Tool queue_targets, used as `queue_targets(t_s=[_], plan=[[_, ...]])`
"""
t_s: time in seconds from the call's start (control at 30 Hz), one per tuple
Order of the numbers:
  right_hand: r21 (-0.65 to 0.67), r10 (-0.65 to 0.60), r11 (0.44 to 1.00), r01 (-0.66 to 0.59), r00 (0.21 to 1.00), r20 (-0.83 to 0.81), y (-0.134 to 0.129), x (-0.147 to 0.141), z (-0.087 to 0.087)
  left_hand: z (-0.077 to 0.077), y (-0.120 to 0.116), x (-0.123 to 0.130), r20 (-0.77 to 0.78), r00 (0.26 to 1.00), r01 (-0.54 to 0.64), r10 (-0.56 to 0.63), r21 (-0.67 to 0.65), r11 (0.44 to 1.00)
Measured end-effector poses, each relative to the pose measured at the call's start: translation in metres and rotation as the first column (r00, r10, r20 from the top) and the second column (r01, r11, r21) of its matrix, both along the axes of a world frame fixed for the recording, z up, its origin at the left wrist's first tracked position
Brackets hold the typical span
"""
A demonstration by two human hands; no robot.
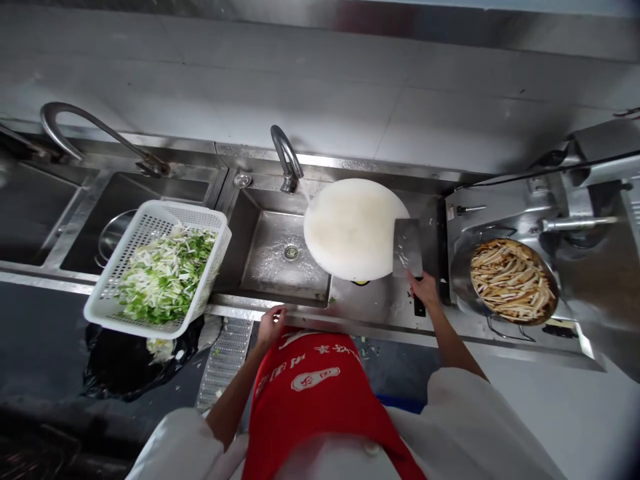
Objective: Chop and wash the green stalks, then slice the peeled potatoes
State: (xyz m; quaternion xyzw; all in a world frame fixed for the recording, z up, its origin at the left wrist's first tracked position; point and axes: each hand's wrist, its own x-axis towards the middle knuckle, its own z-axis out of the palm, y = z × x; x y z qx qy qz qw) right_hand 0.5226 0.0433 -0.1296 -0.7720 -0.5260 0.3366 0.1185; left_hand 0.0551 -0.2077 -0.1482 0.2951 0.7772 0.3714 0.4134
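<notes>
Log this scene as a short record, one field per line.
Right hand: grips rectangular metal cleaver
Cleaver position: at the right edge of round white board
Left hand: by the front edge of stainless-steel sink
Water: runs from curved metal faucet
On the left: white perforated plastic basket of chopped greens
On the right: pale brown strips in round metal pan

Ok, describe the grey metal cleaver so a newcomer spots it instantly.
On the stainless-steel sink counter, find the large round white cutting board. At its right edge, the person's bare right hand holds the grey metal cleaver. Its flat rectangular shape stands out against the pale, round board.
</notes>
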Motion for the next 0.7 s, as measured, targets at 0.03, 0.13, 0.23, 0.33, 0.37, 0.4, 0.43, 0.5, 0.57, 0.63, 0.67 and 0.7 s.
queue_targets(t_s=[0.03, 0.13, 0.23, 0.33, 0.37, 0.4, 0.43, 0.5, 0.57, 0.63, 0.67, 0.7], plan=[[-0.018, 0.017, 1.0, -0.017, 1.0, -0.009, -0.008, -0.01, 0.0, 0.003, 0.012, 0.008, 0.006, 0.998, 0.065, -0.065, 0.018, 0.998], [-0.057, 0.091, 0.994, -0.092, 0.996, -0.022, -0.031, -0.05, 0.005, 0.014, 0.036, 0.027, 0.008, 0.985, 0.173, -0.175, 0.091, 0.981], [-0.07, 0.217, 0.973, -0.219, 0.975, -0.04, -0.053, -0.1, 0.011, 0.02, 0.035, 0.032, -0.025, 0.991, 0.137, -0.134, 0.138, 0.981], [-0.06, 0.398, 0.916, -0.398, 0.917, -0.017, -0.067, -0.161, 0.018, 0.021, 0.018, 0.024, -0.068, 0.997, 0.045, -0.036, 0.144, 0.989], [-0.067, 0.462, 0.885, -0.461, 0.887, 0.001, -0.068, -0.181, 0.021, 0.019, 0.01, 0.02, -0.079, 0.997, 0.008, 0.004, 0.142, 0.99], [-0.077, 0.523, 0.85, -0.521, 0.852, 0.013, -0.067, -0.199, 0.024, 0.018, 0.002, 0.015, -0.087, 0.995, -0.029, 0.041, 0.136, 0.99], [-0.08, 0.576, 0.815, -0.573, 0.817, 0.018, -0.063, -0.215, 0.027, 0.016, -0.006, 0.009, -0.094, 0.992, -0.068, 0.08, 0.129, 0.989], [-0.057, 0.639, 0.768, -0.637, 0.769, 0.01, -0.046, -0.233, 0.033, 0.013, -0.02, -0.003, -0.108, 0.982, -0.143, 0.154, 0.103, 0.984], [-0.013, 0.614, 0.789, -0.614, 0.789, -0.007, -0.021, -0.232, 0.038, 0.012, -0.033, -0.016, -0.125, 0.966, -0.215, 0.225, 0.084, 0.973], [-0.007, 0.5, 0.866, -0.5, 0.866, -0.025, 0.009, -0.213, 0.039, 0.012, -0.04, -0.027, -0.153, 0.95, -0.263, 0.273, 0.079, 0.961], [-0.017, 0.423, 0.906, -0.424, 0.906, -0.027, 0.023, -0.199, 0.038, 0.012, -0.041, -0.031, -0.161, 0.945, -0.276, 0.284, 0.066, 0.959], [-0.026, 0.347, 0.937, -0.348, 0.937, -0.025, 0.038, -0.183, 0.037, 0.013, -0.038, -0.034, -0.163, 0.943, -0.286, 0.29, 0.044, 0.957]])
